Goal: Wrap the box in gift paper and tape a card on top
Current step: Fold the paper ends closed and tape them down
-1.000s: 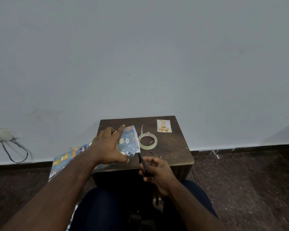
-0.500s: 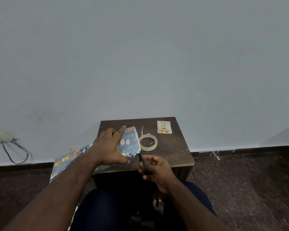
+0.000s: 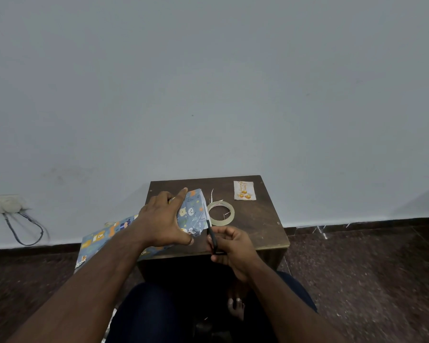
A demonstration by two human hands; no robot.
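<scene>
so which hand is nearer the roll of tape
The right hand, holding the scissors, sits just below the roll of tape, on its near side. The left hand lies further off to the tape's left, pressing the wrapped box, which sits between them.

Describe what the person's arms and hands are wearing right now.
Both forearms are bare, with no sleeves in view. The left hand and right hand wear no gloves, and no watch or bracelet shows at either wrist. Any ring is too small to make out.
</scene>
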